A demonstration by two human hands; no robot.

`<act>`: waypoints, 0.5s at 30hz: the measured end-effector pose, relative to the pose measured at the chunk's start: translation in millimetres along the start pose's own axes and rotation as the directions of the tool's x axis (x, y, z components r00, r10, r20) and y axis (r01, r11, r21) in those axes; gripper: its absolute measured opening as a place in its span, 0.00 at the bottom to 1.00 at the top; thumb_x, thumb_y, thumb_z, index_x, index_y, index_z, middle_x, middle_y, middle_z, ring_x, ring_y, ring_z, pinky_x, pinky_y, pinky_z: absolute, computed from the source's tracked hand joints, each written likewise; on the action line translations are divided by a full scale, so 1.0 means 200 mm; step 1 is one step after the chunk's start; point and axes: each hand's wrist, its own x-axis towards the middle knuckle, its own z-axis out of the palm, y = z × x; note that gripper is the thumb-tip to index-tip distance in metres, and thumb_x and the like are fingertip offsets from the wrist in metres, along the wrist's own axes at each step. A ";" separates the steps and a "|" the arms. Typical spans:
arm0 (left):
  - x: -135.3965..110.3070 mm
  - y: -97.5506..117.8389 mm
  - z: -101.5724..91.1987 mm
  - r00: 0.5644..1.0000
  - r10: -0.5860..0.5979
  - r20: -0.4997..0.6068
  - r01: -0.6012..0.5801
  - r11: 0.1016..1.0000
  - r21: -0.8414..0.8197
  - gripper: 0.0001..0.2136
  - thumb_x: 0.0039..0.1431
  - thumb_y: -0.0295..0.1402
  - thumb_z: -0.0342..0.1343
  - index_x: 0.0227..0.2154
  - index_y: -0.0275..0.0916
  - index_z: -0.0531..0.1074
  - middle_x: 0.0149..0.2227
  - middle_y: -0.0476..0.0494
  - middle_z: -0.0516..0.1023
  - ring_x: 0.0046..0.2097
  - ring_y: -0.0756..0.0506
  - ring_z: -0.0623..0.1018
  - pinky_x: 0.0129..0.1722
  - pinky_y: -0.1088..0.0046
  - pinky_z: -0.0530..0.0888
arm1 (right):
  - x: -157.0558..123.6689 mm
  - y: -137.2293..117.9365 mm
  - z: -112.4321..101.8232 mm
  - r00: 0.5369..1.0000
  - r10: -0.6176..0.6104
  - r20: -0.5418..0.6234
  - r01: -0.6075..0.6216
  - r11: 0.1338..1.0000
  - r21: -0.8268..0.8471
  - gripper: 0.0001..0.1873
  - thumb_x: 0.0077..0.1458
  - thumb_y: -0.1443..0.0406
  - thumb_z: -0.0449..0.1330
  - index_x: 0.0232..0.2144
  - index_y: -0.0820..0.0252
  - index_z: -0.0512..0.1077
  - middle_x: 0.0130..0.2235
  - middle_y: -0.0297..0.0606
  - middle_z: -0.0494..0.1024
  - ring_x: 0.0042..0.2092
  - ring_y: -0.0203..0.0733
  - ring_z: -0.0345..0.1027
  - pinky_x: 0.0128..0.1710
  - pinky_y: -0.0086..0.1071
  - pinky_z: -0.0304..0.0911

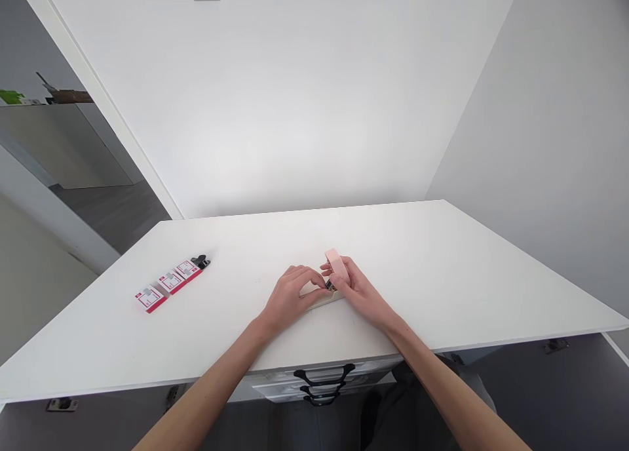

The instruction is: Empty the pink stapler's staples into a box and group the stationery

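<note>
A pink stapler (335,265) lies near the middle of the white table (442,267), its top part swung up. My right hand (354,286) is closed around that raised pink part. My left hand (293,296) rests on the stapler's cream base (324,299), its fingers curled and pinched at the small dark metal part between both hands. What the fingertips pinch is too small to make out.
Three red and white staple boxes (168,284) lie in a row at the table's left, with a small black staple remover (201,263) at their far end. Drawers with black handles (322,380) sit under the table's front edge. White walls stand close behind and right.
</note>
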 end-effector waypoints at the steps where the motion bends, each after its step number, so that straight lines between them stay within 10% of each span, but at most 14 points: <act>1: 0.00 0.00 0.00 1.000 0.002 -0.016 -0.002 1.000 0.001 0.04 0.67 0.37 0.63 0.36 0.45 0.76 0.39 0.52 0.84 0.42 0.46 0.80 0.51 0.62 0.71 | 0.00 0.00 0.00 1.000 0.001 -0.002 -0.001 1.000 -0.003 0.22 0.69 0.46 0.55 0.56 0.49 0.66 0.59 0.42 0.74 0.60 0.49 0.68 0.62 0.46 0.62; 15: -0.08 -0.06 -0.18 0.908 -0.295 -0.296 0.301 0.953 -0.025 0.08 0.65 0.42 0.62 0.42 0.46 0.75 0.45 0.48 0.83 0.41 0.45 0.81 0.44 0.62 0.74 | 0.00 0.02 0.02 1.000 0.019 -0.020 -0.020 0.999 -0.043 0.23 0.68 0.45 0.56 0.56 0.49 0.67 0.54 0.41 0.76 0.54 0.49 0.71 0.56 0.46 0.66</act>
